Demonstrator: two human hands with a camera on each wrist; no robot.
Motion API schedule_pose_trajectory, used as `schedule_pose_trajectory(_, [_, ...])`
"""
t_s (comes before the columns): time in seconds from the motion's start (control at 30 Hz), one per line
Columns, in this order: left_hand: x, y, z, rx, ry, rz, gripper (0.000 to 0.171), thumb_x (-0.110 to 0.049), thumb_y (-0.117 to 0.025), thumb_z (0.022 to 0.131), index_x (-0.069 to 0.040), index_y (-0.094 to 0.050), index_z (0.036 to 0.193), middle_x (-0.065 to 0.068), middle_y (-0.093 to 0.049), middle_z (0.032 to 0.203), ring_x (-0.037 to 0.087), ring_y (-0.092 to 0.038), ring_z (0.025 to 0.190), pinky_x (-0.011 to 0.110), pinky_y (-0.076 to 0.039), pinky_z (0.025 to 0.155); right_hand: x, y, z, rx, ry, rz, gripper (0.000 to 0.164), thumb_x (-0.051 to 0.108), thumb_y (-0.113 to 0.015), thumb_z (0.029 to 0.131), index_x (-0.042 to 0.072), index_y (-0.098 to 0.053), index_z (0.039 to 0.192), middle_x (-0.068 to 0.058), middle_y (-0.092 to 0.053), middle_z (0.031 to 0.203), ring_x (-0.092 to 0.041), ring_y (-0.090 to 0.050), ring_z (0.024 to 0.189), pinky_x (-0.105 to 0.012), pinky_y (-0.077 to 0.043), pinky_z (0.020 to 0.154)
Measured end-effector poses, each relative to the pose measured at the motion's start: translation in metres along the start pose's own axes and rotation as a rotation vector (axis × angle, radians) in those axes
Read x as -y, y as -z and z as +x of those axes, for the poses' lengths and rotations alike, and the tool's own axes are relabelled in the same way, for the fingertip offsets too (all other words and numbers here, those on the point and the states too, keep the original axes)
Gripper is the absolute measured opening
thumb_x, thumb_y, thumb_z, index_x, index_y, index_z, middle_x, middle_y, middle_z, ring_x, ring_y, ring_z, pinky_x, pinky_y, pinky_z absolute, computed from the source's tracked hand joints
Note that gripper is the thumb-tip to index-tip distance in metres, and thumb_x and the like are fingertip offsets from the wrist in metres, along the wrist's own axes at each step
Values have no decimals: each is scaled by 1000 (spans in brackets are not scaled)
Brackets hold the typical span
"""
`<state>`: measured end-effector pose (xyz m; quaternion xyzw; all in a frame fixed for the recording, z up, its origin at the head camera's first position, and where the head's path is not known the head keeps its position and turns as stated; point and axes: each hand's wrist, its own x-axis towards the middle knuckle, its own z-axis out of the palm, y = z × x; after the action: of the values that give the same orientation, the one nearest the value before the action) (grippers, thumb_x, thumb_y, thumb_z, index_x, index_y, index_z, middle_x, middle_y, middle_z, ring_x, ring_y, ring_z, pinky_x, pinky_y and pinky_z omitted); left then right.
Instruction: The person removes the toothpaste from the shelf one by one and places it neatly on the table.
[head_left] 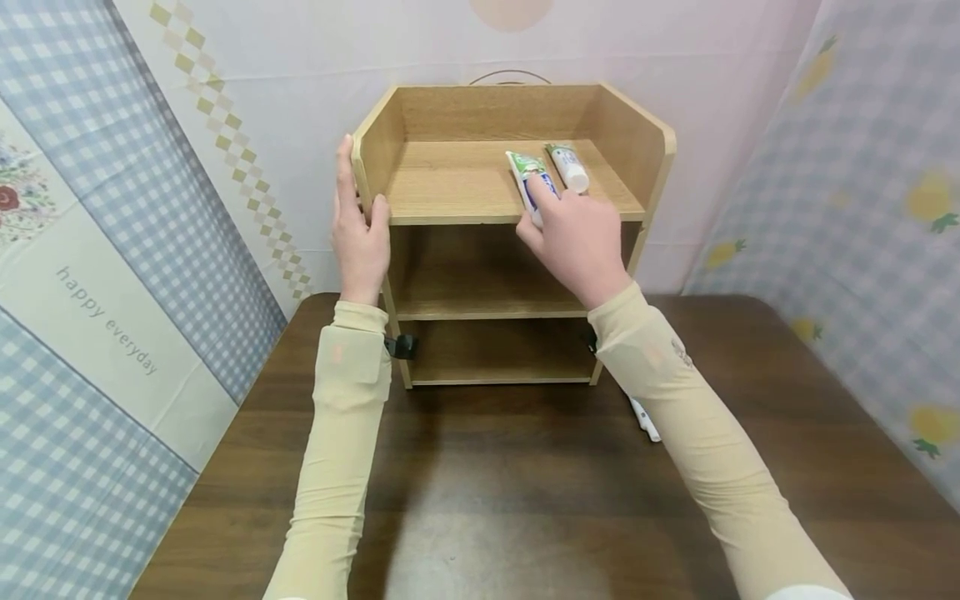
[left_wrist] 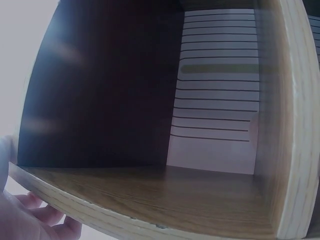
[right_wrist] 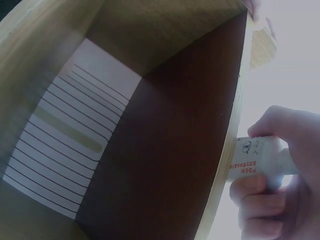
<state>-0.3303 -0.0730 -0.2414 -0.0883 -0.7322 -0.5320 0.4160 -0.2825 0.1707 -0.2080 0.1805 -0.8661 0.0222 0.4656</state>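
Note:
On the top board of a wooden shelf unit, my right hand pinches a green, white and blue toothpaste tube near its capped end. Thumb and curled fingers show on the tube in the right wrist view, at the shelf's front edge. A second green and white tube with a white cap lies just right of it. At the unit's left side my left hand grips the side panel, thumb at the front edge and fingers along the outside.
Two lower compartments open toward me. The unit stands on a dark brown table. A slim white object lies on the table, partly behind my right sleeve. Patterned curtains hang left, right and behind.

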Motion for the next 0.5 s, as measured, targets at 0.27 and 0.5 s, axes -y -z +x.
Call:
schedule_pose_trajectory(0.27, [0,-1,0,-16,-1,11,67,-11,-45,91,-38,-30,151,-25,-37,150,9,-50,108,31,-42,86,-2,-1,-4,-55,10,18,15,21,-51,84,6,-54,88,-10,-51,53,-30,-46,43,-41,-32,39])
schedule_pose_trajectory(0.5, [2,-4,-1,-15,-8,25,67,-10,-46,91,-37,-31,150,-25,-36,150,6,-49,118,32,-43,93,-11,0,-9,-27,7,47,15,22,-51,83,8,-54,86,-7,-45,51,-28,-42,43,-39,-29,38])
